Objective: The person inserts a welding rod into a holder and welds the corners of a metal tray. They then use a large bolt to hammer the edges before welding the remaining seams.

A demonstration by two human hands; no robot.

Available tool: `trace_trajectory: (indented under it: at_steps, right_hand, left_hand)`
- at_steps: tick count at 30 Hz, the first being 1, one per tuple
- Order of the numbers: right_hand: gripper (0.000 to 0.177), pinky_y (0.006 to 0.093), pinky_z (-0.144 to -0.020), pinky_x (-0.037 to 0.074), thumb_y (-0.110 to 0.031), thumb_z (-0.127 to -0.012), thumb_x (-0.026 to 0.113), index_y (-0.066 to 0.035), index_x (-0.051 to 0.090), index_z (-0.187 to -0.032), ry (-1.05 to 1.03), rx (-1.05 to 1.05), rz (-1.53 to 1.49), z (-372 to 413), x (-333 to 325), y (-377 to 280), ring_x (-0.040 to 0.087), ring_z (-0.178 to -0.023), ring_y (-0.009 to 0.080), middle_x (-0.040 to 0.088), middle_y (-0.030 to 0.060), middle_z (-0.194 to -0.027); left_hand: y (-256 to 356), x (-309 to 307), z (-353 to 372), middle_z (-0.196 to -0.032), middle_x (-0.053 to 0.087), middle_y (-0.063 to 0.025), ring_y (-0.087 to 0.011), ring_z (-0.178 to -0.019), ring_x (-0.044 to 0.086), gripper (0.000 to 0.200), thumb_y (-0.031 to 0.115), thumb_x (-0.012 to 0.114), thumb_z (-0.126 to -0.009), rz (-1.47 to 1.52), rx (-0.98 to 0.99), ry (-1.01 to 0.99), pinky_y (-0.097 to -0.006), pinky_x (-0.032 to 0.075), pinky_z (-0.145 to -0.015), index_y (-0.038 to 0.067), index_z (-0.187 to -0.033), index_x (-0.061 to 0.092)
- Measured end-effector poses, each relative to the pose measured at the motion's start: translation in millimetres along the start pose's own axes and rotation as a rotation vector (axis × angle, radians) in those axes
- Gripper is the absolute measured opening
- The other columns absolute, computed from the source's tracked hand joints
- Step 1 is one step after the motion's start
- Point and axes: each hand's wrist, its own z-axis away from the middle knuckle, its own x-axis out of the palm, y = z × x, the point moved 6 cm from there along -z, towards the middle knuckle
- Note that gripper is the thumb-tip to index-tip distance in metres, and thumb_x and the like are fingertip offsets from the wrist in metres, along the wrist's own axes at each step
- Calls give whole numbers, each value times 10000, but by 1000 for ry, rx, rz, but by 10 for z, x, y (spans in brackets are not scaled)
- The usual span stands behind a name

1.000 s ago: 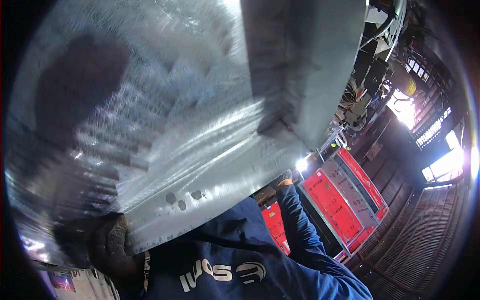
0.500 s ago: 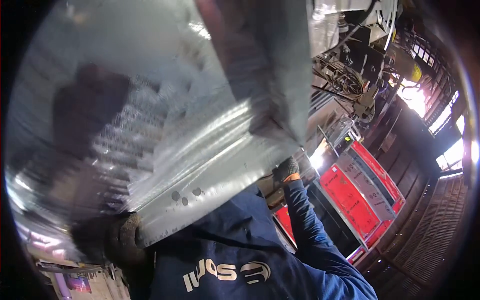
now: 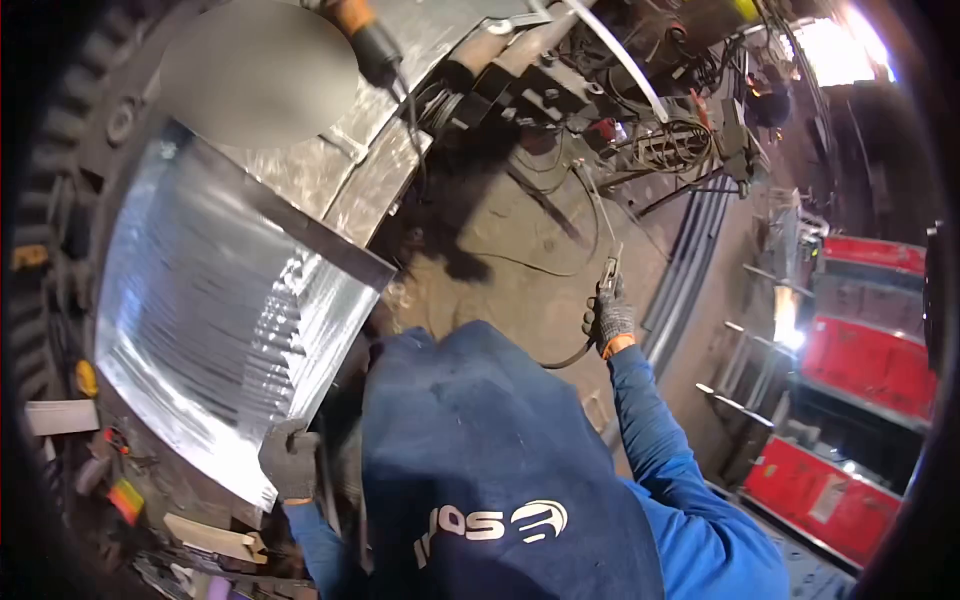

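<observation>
A shiny bent metal sheet [image 3: 215, 290] lies on the bench to my left, its darker folded flange [image 3: 300, 228] along the far side. My gloved left hand [image 3: 290, 462] is closed around the sheet's near corner, some fingers hidden by the metal. Over to the right, away from the sheet, my gloved right hand [image 3: 612, 318] grips a metal clamp [image 3: 609, 272] with a black cable [image 3: 568, 358] hanging from it. Both gloves are grey, and the right one has an orange cuff. My dark blue apron [image 3: 480, 430] fills the lower middle.
An orange-and-black power tool [image 3: 368, 42] with a cord lies at the top of the metal bench [image 3: 385, 190]. Coiled cable [image 3: 680, 145] hangs beyond the floor area. Long grey bars [image 3: 690, 260] lie on the floor. Red panels [image 3: 865, 365] stand at right.
The metal sheet, raised close before me earlier, is now down on the bench at left. My right hand has left its edge and moved right; the clamp now shows in it.
</observation>
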Motion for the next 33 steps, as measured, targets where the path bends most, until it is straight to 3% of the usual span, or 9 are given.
trace_trajectory:
  at_steps: [2, 8, 13, 20, 22, 27, 28, 30, 33]
  right_hand:
    - [196, 305, -392, 361, -431, -1030, 500, -255, 487, -1115, -50, -1, 18, 20, -25, -187, 439, -451, 145, 475, 4, -656]
    - [305, 306, -368, 354, -335, -1032, 507, -301, 507, -1336, -258, -3, 23, 63, -266, -324, 419, -420, 133, 483, 5, -644]
    - [263, 302, -366, 353, -316, -1036, 498, -293, 533, -1295, -313, 2, 21, 154, -497, -343, 418, -415, 126, 471, 1, -616]
    - [166, 298, -358, 354, -339, -1024, 472, -184, 511, -979, -329, -91, 37, 24, -306, -452, 433, -404, 134, 491, 2, -621]
    - [177, 297, -368, 384, -378, -1017, 526, -240, 562, -1122, -357, -76, 17, -25, -321, -436, 451, -422, 122, 551, 9, -691]
    - [271, 296, -365, 368, -496, -1003, 542, -234, 573, -1062, -263, -60, 32, -46, -445, -332, 442, -415, 130, 511, -2, -648]
    - [272, 299, -364, 366, -492, -1011, 526, -226, 567, -1049, -277, -68, 87, -33, -404, -364, 442, -412, 135, 504, -3, -636]
    - [241, 291, -356, 362, -417, -1024, 531, -212, 589, -1136, -275, -139, 65, 160, -401, -471, 444, -415, 125, 500, -8, -619]
    - [251, 306, -358, 385, -383, -1019, 520, -224, 576, -1205, -283, -148, 128, 155, -380, -472, 470, -426, 131, 531, -3, -657]
  left_hand:
    - [-385, 65, 184, -782, 649, -84, -178, -686, 613, 531, 508, 688, -925, 628, -299, 276, -285, 482, -606, -22, -919, 709]
    - [-526, -56, 202, -713, 582, -53, -121, -672, 563, 656, 575, 530, -1003, 544, -446, 564, -230, 451, -575, -54, -909, 694]
    - [-653, -64, 205, -790, 709, -85, -180, -676, 640, 465, 405, 558, -1010, 186, -320, 579, -327, 502, -631, -5, -886, 738]
    - [-718, 27, 192, -791, 651, -78, -161, -714, 592, 482, 394, 532, -1033, 234, -396, 569, -296, 504, -660, -38, -922, 714]
    - [-781, 35, 120, -803, 661, -79, -168, -720, 608, 290, 308, 597, -965, -489, -124, 371, -326, 505, -673, 52, -980, 732]
    - [-554, -30, 141, -1023, 746, -137, -269, -940, 709, 391, 424, 634, -954, -125, -301, 408, -376, 541, -883, 68, -1060, 754]
    - [-598, 40, 88, -1072, 745, -141, -279, -958, 707, 450, 488, 618, -945, -681, -197, 397, -407, 494, -982, 114, -1170, 730]
    - [-284, -38, 165, -854, 708, -116, -241, -732, 655, 181, 205, 657, -908, -550, 60, 484, -367, 542, -730, 35, -915, 721]
    - [-227, -48, 214, -840, 729, -94, -169, -697, 651, 260, 267, 657, -963, 295, -478, 589, -329, 535, -682, 25, -940, 750]
